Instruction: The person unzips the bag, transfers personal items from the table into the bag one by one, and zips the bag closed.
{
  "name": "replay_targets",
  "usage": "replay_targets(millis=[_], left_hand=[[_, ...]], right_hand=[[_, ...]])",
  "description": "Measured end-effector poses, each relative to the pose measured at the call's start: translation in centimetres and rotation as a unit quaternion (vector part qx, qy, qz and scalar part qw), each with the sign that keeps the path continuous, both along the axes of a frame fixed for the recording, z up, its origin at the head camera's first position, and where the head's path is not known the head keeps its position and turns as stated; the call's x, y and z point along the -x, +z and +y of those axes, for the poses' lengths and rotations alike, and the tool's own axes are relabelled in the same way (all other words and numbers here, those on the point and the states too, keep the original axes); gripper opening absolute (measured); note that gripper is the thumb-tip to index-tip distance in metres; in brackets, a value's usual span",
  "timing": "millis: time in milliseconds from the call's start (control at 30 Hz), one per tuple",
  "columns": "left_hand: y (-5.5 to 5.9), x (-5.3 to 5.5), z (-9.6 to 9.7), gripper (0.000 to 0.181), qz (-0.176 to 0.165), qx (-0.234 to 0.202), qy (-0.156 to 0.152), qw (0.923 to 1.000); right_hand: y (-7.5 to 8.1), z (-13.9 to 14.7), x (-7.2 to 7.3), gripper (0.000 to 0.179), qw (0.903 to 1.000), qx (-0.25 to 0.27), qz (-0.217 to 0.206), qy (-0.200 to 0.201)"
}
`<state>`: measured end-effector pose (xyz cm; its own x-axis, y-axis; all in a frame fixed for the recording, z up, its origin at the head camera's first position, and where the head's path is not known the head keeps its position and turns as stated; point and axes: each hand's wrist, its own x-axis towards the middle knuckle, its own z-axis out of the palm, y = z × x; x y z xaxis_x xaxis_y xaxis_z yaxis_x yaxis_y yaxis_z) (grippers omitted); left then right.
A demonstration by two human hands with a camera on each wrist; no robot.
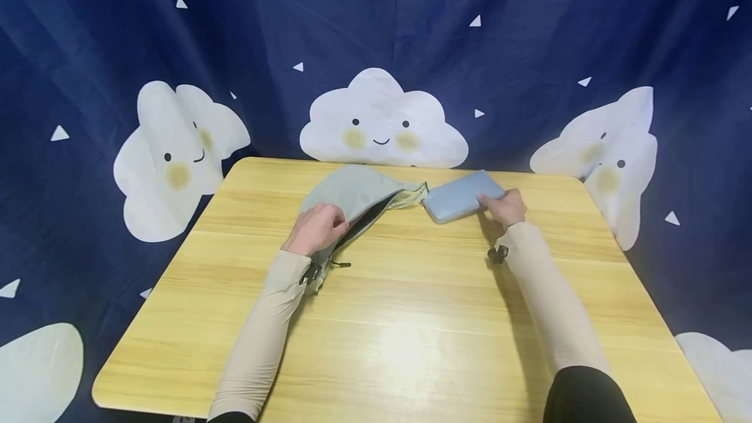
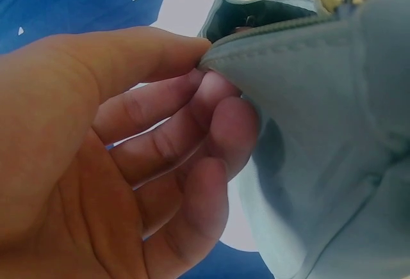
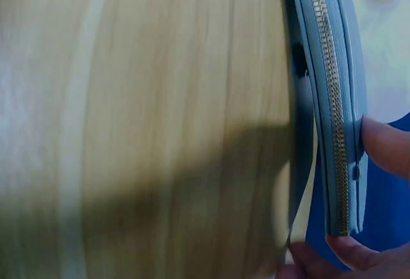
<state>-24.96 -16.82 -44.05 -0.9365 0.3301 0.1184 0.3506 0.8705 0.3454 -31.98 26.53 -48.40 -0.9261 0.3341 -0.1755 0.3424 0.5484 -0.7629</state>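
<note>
A pale grey-green zippered bag (image 1: pixel 352 188) lies toward the back of the table, its long zipper opening gaping. My left hand (image 1: pixel 317 228) pinches the edge of that opening between thumb and fingertips, as the left wrist view shows on the bag's fabric (image 2: pixel 307 93). To the right, my right hand (image 1: pixel 504 207) grips one end of a blue zip-around wallet (image 1: pixel 461 198). The wallet's other end is beside the bag's strap end. In the right wrist view the wallet's gold zipper (image 3: pixel 332 80) runs along its edge, with the thumb (image 3: pixel 387 144) on one face.
A wood-grain table (image 1: pixel 411 318) lies under everything. Behind it hangs a dark blue curtain (image 1: pixel 364 25) with white clouds and triangles. A black zipper pull (image 1: pixel 341 265) dangles by the bag's near end.
</note>
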Motion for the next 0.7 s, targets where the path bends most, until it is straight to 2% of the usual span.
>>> replay_targets(millis=[167,267,400,467,567,633,700], left_hand=[[-0.1,0.1,-0.1,0.024,0.000,0.000,-0.001,1.0000],[-0.2,0.1,-0.1,0.025,-0.001,-0.002,-0.002,1.0000],[-0.3,0.0,-0.2,0.027,-0.001,-0.005,-0.001,1.0000],[-0.4,0.0,-0.2,0.025,0.000,-0.005,0.000,1.0000],[-0.4,0.0,-0.2,0.022,0.002,-0.006,0.000,1.0000],[-0.4,0.1,-0.2,0.022,0.002,-0.004,-0.001,1.0000],[-0.3,0.1,-0.3,0.023,0.002,-0.003,-0.003,1.0000]], right_hand=[[0.4,-0.8,-0.4,0.087,0.9934,0.109,0.031,-0.017],[0.7,-1.3,-0.6,0.085,0.9818,0.183,0.033,-0.038],[0.8,-1.5,-0.8,0.090,0.9532,0.297,0.025,-0.053],[0.8,-1.5,-1.0,0.085,0.9389,0.340,0.009,-0.053],[0.9,-1.2,-1.2,0.062,0.9189,0.390,-0.018,-0.053],[1.0,-0.9,-1.3,0.038,0.9015,0.429,-0.032,-0.047],[1.1,-0.6,-1.3,0.023,0.8838,0.464,-0.043,-0.041]])
